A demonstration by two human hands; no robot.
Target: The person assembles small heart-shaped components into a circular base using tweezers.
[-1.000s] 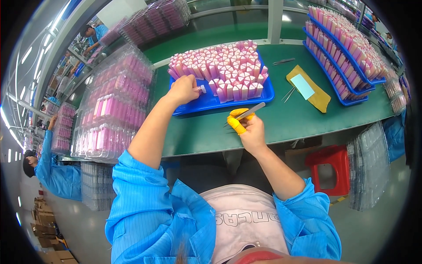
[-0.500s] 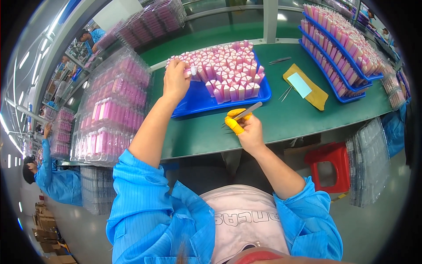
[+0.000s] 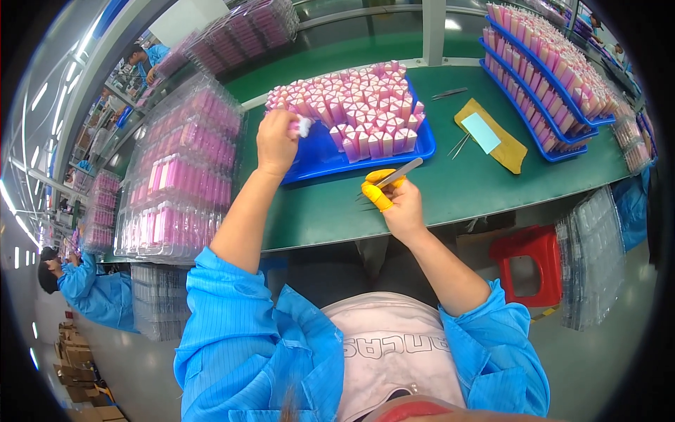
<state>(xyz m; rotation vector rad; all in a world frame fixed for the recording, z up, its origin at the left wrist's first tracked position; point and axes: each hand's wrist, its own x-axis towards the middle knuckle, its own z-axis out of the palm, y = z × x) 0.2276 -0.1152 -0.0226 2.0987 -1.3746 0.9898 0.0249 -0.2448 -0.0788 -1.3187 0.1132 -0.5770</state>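
Green workbench runs across the room; person in a blue smock sits at its near edge.

Left end of the bench: tall stacks of clear blister trays full of pink pieces, more stacked toward the far left corner. Right end: tiered blue racks loaded with pink tubes, running to the far right corner. Blue tray sits mid-bench, packed with upright pink tubes except a bare strip along its near left side.

Red stool on the floor below the near edge, right side. Clear empty trays stacked beside it.

Yellow cloth with a pale blue card on it lies between tray and racks; loose tweezers near the far edge.

Left hand is over the tray's left edge, fingers closed around one pink tube, white end showing, lifted just clear of the rows.

Right hand hovers over the bench just off the tray's near edge, yellow cots on thumb and forefinger, pinched shut on metal tweezers, tips pointing up-right.

Another person in blue works far left.
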